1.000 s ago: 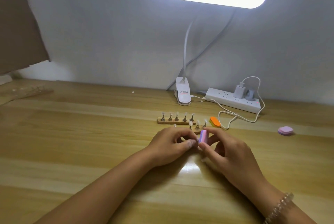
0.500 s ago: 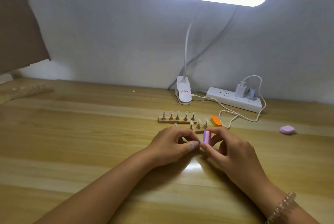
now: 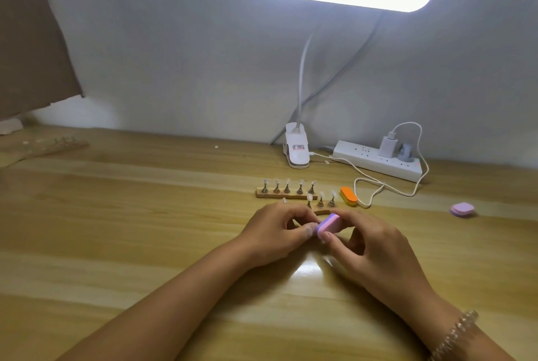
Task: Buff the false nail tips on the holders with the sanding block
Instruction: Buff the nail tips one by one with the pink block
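Two hands meet low over the table (image 3: 145, 229): my right hand (image 3: 375, 247) pinches the pink-and-purple sanding block (image 3: 327, 225) between thumb and fingers, and my left hand (image 3: 276, 232) curls against it, its hold hidden, just before two rows of nail tips on holders (image 3: 287, 186).

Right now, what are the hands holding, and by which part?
The right hand pinches the pink sanding block by its near end. The left hand curls beside it; whether it holds anything is hidden.
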